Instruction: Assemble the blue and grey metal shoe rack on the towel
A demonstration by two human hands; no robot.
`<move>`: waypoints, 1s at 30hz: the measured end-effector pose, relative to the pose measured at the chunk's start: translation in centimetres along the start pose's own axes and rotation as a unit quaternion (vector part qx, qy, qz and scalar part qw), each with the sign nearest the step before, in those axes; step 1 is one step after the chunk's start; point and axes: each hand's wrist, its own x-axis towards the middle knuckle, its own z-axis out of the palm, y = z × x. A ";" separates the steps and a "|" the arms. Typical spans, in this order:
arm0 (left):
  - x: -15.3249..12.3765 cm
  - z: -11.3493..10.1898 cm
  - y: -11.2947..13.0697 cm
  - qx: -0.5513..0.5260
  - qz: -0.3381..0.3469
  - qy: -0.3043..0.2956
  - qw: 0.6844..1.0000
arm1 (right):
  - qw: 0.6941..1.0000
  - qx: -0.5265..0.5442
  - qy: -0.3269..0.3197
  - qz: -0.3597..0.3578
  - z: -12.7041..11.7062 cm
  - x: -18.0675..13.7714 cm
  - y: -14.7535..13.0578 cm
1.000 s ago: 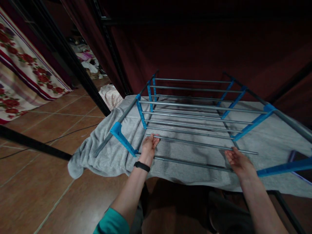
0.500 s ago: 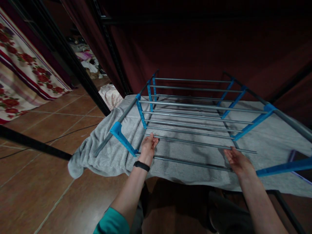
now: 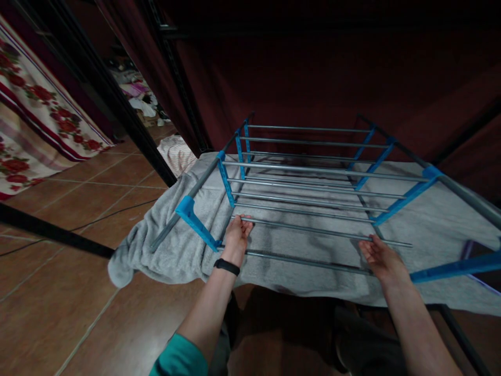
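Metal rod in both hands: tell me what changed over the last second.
Very little. The left hand curled its fingers a little tighter over the metal rod, whose right tip drew slightly inward. The right hand kept its hold near the rod's other end. The blue and grey drying rack and the grey towel under it stayed put.

Head view, looking down. A drying rack (image 3: 313, 172) with grey metal rods and blue plastic brackets stands over a grey towel (image 3: 180, 245) spread beneath it on a brown tiled floor (image 3: 78, 308). The left hand (image 3: 237, 235), a black wristband (image 3: 226, 267) behind it, grips a loose metal rod (image 3: 313, 230) near its left end. The right hand (image 3: 381, 258) holds the same rod toward its right end. Dark red curtain (image 3: 313, 78) behind; floral fabric (image 3: 35, 125) at far left.
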 end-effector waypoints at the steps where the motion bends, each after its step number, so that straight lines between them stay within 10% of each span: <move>1: 0.1 -0.1 0.0 -0.001 0.000 0.001 1.000 | 1.000 -0.002 -0.003 0.001 0.0 0.0 0.0; 30: -0.3 0.1 -0.6 0.038 -0.036 -0.057 0.997 | 0.999 0.017 -0.028 -0.004 0.7 -0.9 0.7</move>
